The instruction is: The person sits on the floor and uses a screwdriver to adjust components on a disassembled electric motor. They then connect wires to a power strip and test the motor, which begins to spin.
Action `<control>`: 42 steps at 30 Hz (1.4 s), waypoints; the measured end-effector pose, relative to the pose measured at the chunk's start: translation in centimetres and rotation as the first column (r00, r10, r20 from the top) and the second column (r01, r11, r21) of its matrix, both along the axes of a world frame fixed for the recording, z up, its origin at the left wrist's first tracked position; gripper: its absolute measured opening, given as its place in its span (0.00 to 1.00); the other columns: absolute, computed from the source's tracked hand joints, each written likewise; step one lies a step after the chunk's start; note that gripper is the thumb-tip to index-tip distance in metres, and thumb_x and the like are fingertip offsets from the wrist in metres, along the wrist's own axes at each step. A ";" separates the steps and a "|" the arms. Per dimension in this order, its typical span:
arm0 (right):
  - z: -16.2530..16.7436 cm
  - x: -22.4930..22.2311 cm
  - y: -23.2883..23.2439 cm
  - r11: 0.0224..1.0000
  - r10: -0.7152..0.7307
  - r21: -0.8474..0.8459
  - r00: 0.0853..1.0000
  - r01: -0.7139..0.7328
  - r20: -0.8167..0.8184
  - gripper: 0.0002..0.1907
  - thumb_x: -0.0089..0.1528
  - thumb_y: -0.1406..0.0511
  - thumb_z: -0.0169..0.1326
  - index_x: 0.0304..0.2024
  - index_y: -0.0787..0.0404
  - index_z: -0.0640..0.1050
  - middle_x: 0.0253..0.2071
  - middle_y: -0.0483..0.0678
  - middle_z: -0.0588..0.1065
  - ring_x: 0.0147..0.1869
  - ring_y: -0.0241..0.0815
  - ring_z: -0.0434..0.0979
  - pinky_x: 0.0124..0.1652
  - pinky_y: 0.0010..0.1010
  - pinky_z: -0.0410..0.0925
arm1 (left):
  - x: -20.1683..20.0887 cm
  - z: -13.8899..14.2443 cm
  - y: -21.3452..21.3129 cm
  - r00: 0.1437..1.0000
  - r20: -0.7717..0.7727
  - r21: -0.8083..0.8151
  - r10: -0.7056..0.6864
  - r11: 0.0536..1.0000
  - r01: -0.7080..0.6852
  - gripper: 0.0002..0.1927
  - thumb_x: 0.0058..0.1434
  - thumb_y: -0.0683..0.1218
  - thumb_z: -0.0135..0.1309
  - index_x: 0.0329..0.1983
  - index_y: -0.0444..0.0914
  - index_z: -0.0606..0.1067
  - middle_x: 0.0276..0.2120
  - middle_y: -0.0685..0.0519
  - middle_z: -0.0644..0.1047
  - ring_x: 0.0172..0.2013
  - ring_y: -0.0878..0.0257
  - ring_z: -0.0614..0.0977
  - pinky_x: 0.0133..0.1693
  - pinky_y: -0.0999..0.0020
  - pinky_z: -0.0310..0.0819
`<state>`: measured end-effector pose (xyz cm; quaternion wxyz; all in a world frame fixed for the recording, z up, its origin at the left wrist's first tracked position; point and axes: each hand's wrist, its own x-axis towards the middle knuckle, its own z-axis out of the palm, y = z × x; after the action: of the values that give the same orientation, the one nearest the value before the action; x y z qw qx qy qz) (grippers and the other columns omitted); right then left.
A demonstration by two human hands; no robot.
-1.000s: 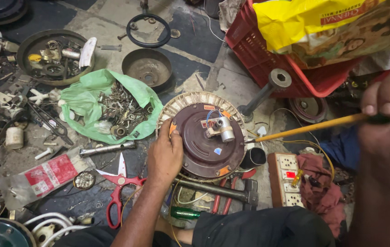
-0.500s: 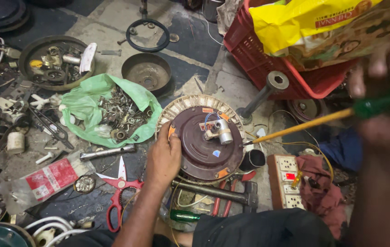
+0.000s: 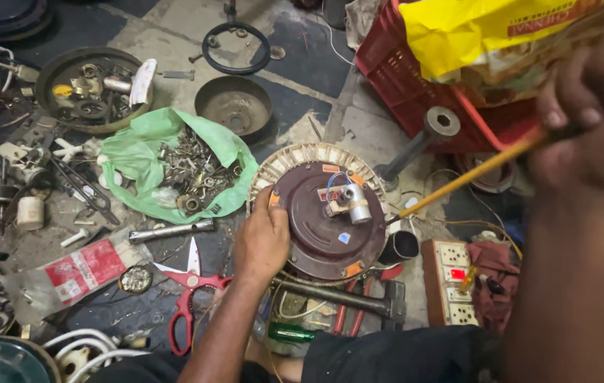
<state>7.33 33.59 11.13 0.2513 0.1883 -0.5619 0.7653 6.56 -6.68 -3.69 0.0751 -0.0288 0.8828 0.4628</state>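
The right hand (image 3: pixel 593 92) is showing blurred, partly cut by the right edge, hiding the handle of the long yellow-shafted screwdriver (image 3: pixel 472 174); its grip cannot be judged.
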 end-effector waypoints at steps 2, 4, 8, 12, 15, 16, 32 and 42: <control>0.1 0.2 -0.1 0.996 -0.087 -0.037 0.994 0.084 -0.061 0.21 0.80 0.61 0.38 0.30 0.55 0.63 0.24 0.42 0.60 0.24 0.37 0.57 0.33 0.29 0.58 | 0.6 0.1 0.1 1.000 0.005 -0.006 0.023 1.000 -0.023 0.27 0.65 0.52 0.36 0.68 0.46 0.65 0.43 0.33 0.80 0.45 0.32 0.80 0.49 0.40 0.70; 0.7 1.1 -3.1 0.948 -0.300 0.078 0.949 0.307 -0.096 0.17 0.80 0.60 0.41 0.36 0.58 0.66 0.24 0.44 0.63 0.25 0.38 0.63 0.33 0.30 0.62 | 1.5 0.4 0.2 0.999 -0.003 -0.006 0.046 0.999 -0.046 0.28 0.65 0.53 0.36 0.69 0.46 0.63 0.43 0.32 0.79 0.45 0.32 0.79 0.48 0.40 0.70; -4.0 6.4 -15.9 0.753 -0.652 0.217 0.749 0.621 0.117 0.09 0.73 0.61 0.49 0.47 0.61 0.72 0.24 0.43 0.65 0.21 0.34 0.62 0.23 0.27 0.58 | 2.6 0.6 -0.2 0.993 -0.095 0.066 0.065 0.996 -0.059 0.28 0.66 0.53 0.40 0.68 0.43 0.64 0.45 0.32 0.78 0.46 0.33 0.79 0.48 0.41 0.72; -3.4 12.9 -13.7 0.708 -0.677 0.274 0.736 0.651 0.005 0.16 0.80 0.56 0.43 0.44 0.61 0.70 0.24 0.44 0.66 0.21 0.32 0.62 0.23 0.25 0.59 | 4.3 -1.6 -0.4 0.974 -0.188 0.185 0.124 0.979 -0.089 0.24 0.69 0.52 0.41 0.66 0.41 0.67 0.49 0.32 0.78 0.49 0.33 0.79 0.49 0.44 0.73; -1.1 15.4 -7.1 0.807 -0.591 0.031 0.806 0.590 0.030 0.15 0.79 0.56 0.42 0.47 0.60 0.71 0.25 0.44 0.65 0.23 0.33 0.62 0.25 0.26 0.59 | 6.3 -3.5 2.4 0.966 -0.157 0.330 0.205 0.933 -0.144 0.27 0.67 0.52 0.43 0.67 0.37 0.63 0.51 0.31 0.77 0.50 0.32 0.78 0.51 0.45 0.71; -0.4 16.1 -5.4 0.835 -0.546 -0.041 0.835 0.549 0.062 0.15 0.79 0.56 0.42 0.47 0.60 0.71 0.25 0.44 0.65 0.23 0.33 0.62 0.25 0.26 0.59 | 8.1 -4.2 2.5 0.970 -0.070 0.336 0.234 0.921 -0.198 0.30 0.65 0.52 0.45 0.68 0.36 0.61 0.51 0.31 0.76 0.50 0.32 0.78 0.52 0.46 0.70; 4.4 18.2 -10.7 0.971 -0.202 -0.150 0.975 0.187 -0.094 0.20 0.75 0.51 0.44 0.54 0.60 0.70 0.25 0.43 0.57 0.26 0.37 0.55 0.30 0.29 0.54 | 9.4 3.4 1.7 0.860 -0.501 0.013 0.094 0.995 -0.101 0.26 0.68 0.51 0.51 0.64 0.35 0.65 0.52 0.34 0.72 0.50 0.35 0.75 0.50 0.45 0.68; 5.9 16.2 -13.8 0.988 -0.154 -0.046 0.983 0.150 -0.101 0.23 0.80 0.48 0.38 0.51 0.60 0.69 0.23 0.45 0.55 0.25 0.38 0.53 0.29 0.31 0.52 | 13.7 4.1 4.4 0.691 -0.629 -0.196 -0.356 0.933 0.302 0.12 0.56 0.46 0.63 0.44 0.43 0.80 0.37 0.52 0.74 0.44 0.51 0.74 0.52 0.48 0.60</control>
<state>23.49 19.84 17.00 0.3415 0.1798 -0.5461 0.7435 20.25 -2.28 0.38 -0.1582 0.2906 0.8603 0.3878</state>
